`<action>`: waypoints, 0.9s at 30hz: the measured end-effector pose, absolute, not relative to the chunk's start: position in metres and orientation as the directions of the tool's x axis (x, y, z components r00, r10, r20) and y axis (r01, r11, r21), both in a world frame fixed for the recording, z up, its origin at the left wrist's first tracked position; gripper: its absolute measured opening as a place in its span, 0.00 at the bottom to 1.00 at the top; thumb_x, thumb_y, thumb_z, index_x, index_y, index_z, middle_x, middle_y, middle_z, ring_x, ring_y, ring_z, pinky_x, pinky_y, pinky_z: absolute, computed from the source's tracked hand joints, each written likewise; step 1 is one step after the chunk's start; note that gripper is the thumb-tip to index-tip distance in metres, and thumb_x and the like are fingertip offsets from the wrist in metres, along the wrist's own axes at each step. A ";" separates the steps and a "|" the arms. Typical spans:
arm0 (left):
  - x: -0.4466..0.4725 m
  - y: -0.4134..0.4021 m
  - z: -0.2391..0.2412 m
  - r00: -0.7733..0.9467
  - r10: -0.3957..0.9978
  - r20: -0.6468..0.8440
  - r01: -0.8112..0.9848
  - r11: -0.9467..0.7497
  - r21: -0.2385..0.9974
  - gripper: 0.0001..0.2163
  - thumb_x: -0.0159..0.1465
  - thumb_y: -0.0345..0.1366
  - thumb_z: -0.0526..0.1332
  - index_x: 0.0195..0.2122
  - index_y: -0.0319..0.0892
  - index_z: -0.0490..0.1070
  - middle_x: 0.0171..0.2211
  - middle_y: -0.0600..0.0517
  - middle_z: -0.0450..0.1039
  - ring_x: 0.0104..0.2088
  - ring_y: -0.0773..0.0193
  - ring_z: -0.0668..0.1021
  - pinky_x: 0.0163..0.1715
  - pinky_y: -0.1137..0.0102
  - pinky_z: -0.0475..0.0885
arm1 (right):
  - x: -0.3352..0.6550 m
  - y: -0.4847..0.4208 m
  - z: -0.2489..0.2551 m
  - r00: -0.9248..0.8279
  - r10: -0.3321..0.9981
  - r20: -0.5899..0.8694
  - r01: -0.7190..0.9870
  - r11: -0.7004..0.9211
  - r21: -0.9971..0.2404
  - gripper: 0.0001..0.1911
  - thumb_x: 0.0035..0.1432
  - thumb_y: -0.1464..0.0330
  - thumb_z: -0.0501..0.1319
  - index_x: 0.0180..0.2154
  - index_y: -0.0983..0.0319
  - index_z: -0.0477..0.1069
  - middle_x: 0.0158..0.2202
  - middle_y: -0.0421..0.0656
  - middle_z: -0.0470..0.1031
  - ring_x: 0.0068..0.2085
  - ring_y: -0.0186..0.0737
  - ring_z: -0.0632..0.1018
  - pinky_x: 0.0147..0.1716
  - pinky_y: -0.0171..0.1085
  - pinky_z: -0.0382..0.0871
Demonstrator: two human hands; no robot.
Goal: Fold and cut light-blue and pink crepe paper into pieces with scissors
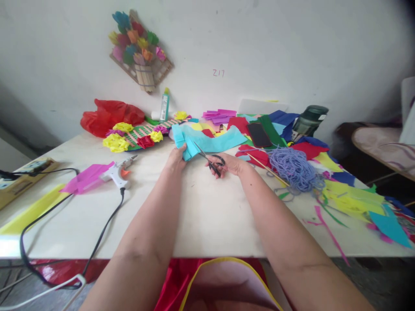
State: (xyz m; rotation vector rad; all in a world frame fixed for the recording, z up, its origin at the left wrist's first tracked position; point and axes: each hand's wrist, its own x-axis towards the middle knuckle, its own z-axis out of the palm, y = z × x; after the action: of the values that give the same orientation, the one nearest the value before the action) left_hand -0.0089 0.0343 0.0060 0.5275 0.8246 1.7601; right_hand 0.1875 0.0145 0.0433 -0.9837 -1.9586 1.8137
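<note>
A long light-blue strip of crepe paper spreads across the middle of the table, its left end folded into layers. My left hand pinches that folded end at its lower left edge. In my right hand is a pair of scissors with black handles, my fingers through the loops. The blades point up and left, with their tips against the folded paper. Whether they cut into it is too small to tell. Left of the strip lies a woven piece with yellow, red and pink paper flowers.
A white glue gun with a black cord rests at left, near a power strip. To the right are purple yarn, a phone, paper scraps and a dark bottle. A glue bottle stands by the wall.
</note>
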 end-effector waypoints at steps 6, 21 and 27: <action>-0.008 0.033 0.008 -0.330 0.942 -0.067 -0.657 -0.178 0.733 0.11 0.58 0.24 0.55 0.41 0.34 0.70 0.41 0.44 0.74 0.47 0.55 0.73 0.48 0.58 0.69 | 0.182 0.014 0.041 -0.695 0.687 -0.213 0.283 -0.012 -0.959 0.25 0.52 0.50 0.55 0.35 0.67 0.67 0.20 0.42 0.72 0.18 0.31 0.73 0.11 0.26 0.60; -0.010 0.030 0.010 -0.354 0.927 -0.123 -0.672 -0.161 0.723 0.12 0.59 0.24 0.55 0.44 0.34 0.69 0.37 0.44 0.76 0.43 0.57 0.76 0.46 0.62 0.71 | 0.167 0.007 0.039 -0.636 0.747 -0.192 0.236 -0.049 -0.970 0.25 0.50 0.49 0.58 0.32 0.67 0.66 0.17 0.40 0.70 0.15 0.28 0.70 0.06 0.24 0.48; -0.009 0.030 0.012 -0.357 0.921 -0.158 -0.703 -0.153 0.695 0.11 0.59 0.23 0.55 0.42 0.34 0.70 0.34 0.46 0.76 0.39 0.60 0.77 0.46 0.62 0.71 | 0.163 0.000 0.044 -0.591 0.782 -0.197 0.241 -0.062 -0.969 0.21 0.53 0.53 0.57 0.31 0.67 0.66 0.16 0.38 0.68 0.13 0.26 0.67 0.08 0.24 0.50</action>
State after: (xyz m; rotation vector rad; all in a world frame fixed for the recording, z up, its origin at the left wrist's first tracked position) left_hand -0.0090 0.0300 0.0121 0.3648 0.8401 1.7632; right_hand 0.1632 0.0003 0.0439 -1.0907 -1.7919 1.6942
